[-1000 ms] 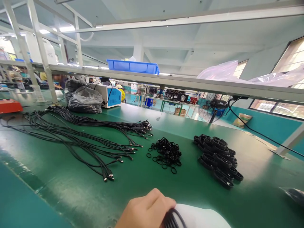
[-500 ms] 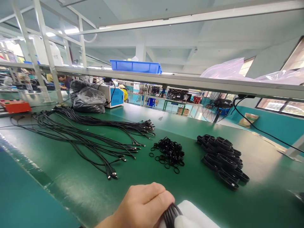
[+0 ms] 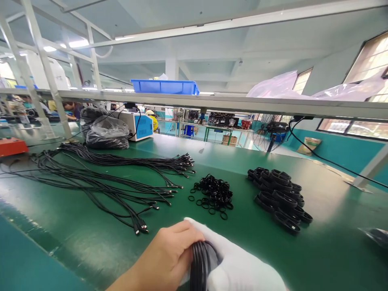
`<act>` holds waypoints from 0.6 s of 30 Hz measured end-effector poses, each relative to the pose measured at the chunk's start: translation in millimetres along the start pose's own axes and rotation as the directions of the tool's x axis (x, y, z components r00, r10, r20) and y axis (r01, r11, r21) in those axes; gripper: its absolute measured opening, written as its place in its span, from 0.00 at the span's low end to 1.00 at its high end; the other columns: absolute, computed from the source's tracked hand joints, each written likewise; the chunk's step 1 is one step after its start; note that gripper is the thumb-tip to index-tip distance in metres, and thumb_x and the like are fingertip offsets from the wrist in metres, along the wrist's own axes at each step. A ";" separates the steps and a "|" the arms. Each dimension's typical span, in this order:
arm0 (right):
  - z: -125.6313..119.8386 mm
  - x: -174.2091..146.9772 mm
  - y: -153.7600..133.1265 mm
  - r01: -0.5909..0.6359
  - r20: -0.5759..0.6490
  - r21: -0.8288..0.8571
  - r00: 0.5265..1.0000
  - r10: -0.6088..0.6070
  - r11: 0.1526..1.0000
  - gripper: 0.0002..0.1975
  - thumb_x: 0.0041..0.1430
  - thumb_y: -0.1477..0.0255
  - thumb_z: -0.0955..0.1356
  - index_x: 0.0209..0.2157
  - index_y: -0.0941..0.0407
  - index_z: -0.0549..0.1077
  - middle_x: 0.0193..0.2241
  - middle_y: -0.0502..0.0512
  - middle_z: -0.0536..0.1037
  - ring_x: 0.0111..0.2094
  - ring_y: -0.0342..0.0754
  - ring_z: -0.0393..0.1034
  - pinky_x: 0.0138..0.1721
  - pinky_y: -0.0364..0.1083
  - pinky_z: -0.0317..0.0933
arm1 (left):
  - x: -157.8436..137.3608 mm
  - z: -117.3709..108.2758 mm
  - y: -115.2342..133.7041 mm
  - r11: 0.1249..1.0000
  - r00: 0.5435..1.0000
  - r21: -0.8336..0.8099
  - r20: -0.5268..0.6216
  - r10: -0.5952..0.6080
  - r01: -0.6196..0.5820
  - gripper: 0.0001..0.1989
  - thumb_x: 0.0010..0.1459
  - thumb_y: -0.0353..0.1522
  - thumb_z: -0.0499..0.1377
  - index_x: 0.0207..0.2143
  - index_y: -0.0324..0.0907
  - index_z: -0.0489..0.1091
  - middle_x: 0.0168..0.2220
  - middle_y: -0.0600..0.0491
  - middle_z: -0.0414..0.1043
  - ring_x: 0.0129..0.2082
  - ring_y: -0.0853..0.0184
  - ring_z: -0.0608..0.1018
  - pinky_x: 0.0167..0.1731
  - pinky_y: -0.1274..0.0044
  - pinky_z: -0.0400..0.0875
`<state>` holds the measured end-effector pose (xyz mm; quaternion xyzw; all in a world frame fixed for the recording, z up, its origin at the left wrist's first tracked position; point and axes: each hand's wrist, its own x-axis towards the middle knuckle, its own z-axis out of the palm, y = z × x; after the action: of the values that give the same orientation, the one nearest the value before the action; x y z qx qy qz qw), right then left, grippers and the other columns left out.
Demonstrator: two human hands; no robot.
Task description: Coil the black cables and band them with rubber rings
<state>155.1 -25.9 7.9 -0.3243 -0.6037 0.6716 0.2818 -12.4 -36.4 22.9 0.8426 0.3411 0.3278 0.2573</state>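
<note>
Low in the middle of the view, a black cable is wound into a coil. My bare left hand grips the coil from the left, its fingers bent round the top. My right hand, in a white glove, wraps the coil from the right. The coil's lower part runs out of the picture. Beyond my hands lies a heap of small black rings. Loose black cables with metal-tipped plugs spread over the green table to the left.
On the right is a pile of coiled black cables. A filled plastic bag and a white-and-blue machine stand at the back left. A shelf carrying a blue bin crosses above the table. An orange box sits far left.
My gloved right hand has come up and further into view around the coil, and more of the coil shows. My left hand has moved slightly left. The view has shifted slightly.
</note>
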 end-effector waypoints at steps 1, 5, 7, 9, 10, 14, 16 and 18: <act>2.3 4.4 -0.2 0.001 -0.001 0.037 1.000 -0.001 0.999 0.32 0.27 0.67 0.77 0.41 0.54 0.70 0.38 0.52 0.71 0.46 0.53 0.64 0.46 0.49 0.61 | 0.6 -0.4 0.3 1.000 1.000 -0.005 0.000 -0.023 0.023 0.14 0.57 0.23 0.47 0.33 0.43 0.71 0.31 0.55 0.71 0.31 0.70 0.73 0.31 0.82 0.67; 12.1 10.7 -4.2 -0.056 -0.026 0.190 0.998 0.062 0.980 0.28 0.28 0.75 0.75 0.37 0.56 0.68 0.28 0.48 0.71 0.30 0.46 0.69 0.32 0.45 0.65 | 2.2 0.9 -1.8 0.990 0.990 0.017 -0.018 -0.141 0.142 0.15 0.54 0.21 0.47 0.33 0.43 0.71 0.32 0.56 0.71 0.31 0.70 0.73 0.32 0.81 0.66; 13.6 9.1 -3.6 -0.123 0.024 0.222 0.992 0.121 0.967 0.25 0.33 0.75 0.73 0.38 0.58 0.68 0.25 0.49 0.73 0.24 0.43 0.69 0.28 0.44 0.65 | 3.2 1.6 -3.2 0.972 0.972 -0.027 -0.021 -0.235 0.235 0.14 0.55 0.22 0.48 0.37 0.44 0.70 0.31 0.56 0.72 0.31 0.70 0.74 0.32 0.80 0.66; 12.0 7.4 0.2 -0.154 0.074 0.251 0.987 0.139 0.956 0.19 0.38 0.72 0.71 0.36 0.62 0.69 0.23 0.53 0.74 0.21 0.43 0.69 0.27 0.44 0.65 | 4.7 1.7 -4.0 0.944 0.948 -0.089 -0.009 -0.319 0.317 0.11 0.56 0.25 0.49 0.37 0.44 0.68 0.30 0.57 0.72 0.29 0.70 0.73 0.30 0.80 0.66; 10.6 6.9 2.9 -0.152 0.085 0.279 0.987 0.134 0.948 0.18 0.38 0.70 0.71 0.34 0.63 0.70 0.23 0.55 0.74 0.21 0.43 0.69 0.27 0.44 0.65 | 5.8 1.7 -4.2 0.930 0.936 -0.115 -0.006 -0.352 0.349 0.09 0.57 0.26 0.49 0.37 0.44 0.67 0.29 0.57 0.72 0.28 0.70 0.73 0.28 0.80 0.66; 7.0 8.0 11.3 -0.086 0.053 0.406 0.996 0.071 0.910 0.19 0.37 0.65 0.73 0.31 0.63 0.71 0.26 0.55 0.73 0.23 0.45 0.71 0.24 0.44 0.65 | 9.3 4.3 -4.9 0.827 0.878 -0.318 0.036 -0.477 0.463 0.04 0.54 0.27 0.51 0.33 0.43 0.62 0.23 0.61 0.65 0.20 0.72 0.70 0.21 0.81 0.64; 7.8 9.1 12.4 -0.082 0.049 0.404 0.996 0.068 0.911 0.18 0.37 0.66 0.73 0.29 0.63 0.72 0.26 0.55 0.73 0.23 0.45 0.71 0.25 0.44 0.66 | 9.8 7.9 -5.5 0.759 0.851 -0.416 0.074 -0.520 0.500 0.05 0.53 0.28 0.52 0.34 0.44 0.60 0.21 0.63 0.62 0.17 0.73 0.68 0.18 0.81 0.64; 9.4 9.9 13.0 -0.093 0.040 0.364 0.996 0.085 0.927 0.17 0.38 0.66 0.73 0.28 0.64 0.72 0.23 0.55 0.73 0.22 0.45 0.70 0.26 0.44 0.65 | 9.8 12.6 -6.1 0.769 0.845 -0.394 0.041 -0.533 0.504 0.06 0.52 0.27 0.52 0.35 0.43 0.61 0.21 0.64 0.61 0.16 0.74 0.68 0.19 0.81 0.63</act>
<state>141.7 -25.6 -5.4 -0.2855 -0.4561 0.7879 0.2995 -0.3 -27.9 14.4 0.6346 0.4972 0.3357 0.4871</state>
